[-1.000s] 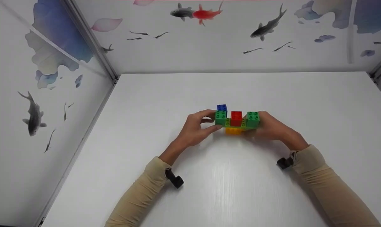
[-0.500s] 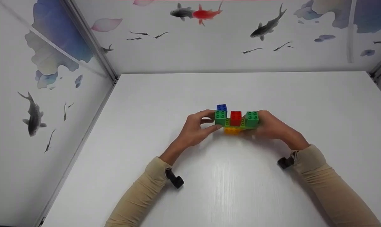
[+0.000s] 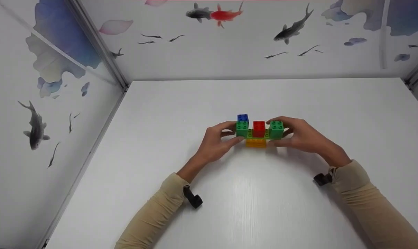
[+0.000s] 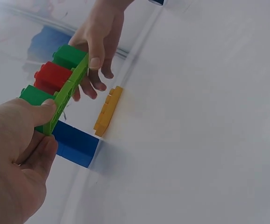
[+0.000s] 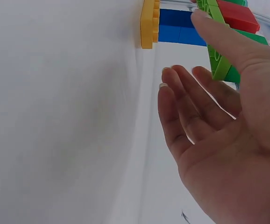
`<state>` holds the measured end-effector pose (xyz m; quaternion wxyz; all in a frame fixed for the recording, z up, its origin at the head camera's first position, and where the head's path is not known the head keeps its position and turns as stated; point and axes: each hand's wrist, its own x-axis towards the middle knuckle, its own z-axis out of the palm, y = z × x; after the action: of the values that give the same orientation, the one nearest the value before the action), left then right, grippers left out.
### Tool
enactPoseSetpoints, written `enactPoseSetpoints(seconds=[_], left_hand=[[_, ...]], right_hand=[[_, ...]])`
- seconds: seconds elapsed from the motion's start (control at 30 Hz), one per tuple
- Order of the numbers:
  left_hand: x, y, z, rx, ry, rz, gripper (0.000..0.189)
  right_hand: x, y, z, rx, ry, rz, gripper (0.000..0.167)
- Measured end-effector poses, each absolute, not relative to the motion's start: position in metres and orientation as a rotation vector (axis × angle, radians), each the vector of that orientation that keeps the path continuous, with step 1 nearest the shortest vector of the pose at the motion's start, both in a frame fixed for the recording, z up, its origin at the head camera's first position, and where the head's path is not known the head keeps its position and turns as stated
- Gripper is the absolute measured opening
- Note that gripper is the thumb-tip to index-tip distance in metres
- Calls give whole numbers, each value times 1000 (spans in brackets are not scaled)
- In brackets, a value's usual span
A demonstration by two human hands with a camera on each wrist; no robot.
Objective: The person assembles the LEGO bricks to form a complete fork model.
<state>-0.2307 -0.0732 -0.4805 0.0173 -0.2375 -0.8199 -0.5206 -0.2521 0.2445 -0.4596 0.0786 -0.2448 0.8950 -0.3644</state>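
Note:
A light green plate (image 4: pixel 65 95) carries a red toy brick (image 3: pixel 259 129) between two darker green bricks (image 3: pixel 276 129). My left hand (image 3: pixel 214 142) pinches the plate's left end, thumb in front and fingers behind and below. At the other end is my right hand (image 3: pixel 307 136); its thumb (image 5: pixel 219 35) lies along the plate, its index finger reaches behind the green brick, and the other fingers hang loosely curved. Two joined blue bricks (image 4: pixel 76 143) stand behind and below the left end. A yellow brick (image 3: pixel 256 143) lies low on the table; whether it joins anything is unclear.
All of this is over a white table (image 3: pixel 229 207). Behind and at the left rise white walls (image 3: pixel 243 55) printed with fish. Each sleeve cuff carries a small black wrist camera (image 3: pixel 195 200).
My right hand has slid right and slightly back, its thumb and index finger now spread around the right green brick. More of the yellow brick shows. The left hand and bricks stay almost still.

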Motion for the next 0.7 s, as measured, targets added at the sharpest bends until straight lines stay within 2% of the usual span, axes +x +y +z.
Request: enactPoseSetpoints(seconds=[0.53,0.7], left_hand=[[-229,-72,-488,-761,-2566,-1598,48],[-230,-72,-487,-759,-2575,-1581,49]], right_hand=[[-235,258,-459,-843,2779,-1156,47],[-234,259,-454,-857,2783,-1127,47]])
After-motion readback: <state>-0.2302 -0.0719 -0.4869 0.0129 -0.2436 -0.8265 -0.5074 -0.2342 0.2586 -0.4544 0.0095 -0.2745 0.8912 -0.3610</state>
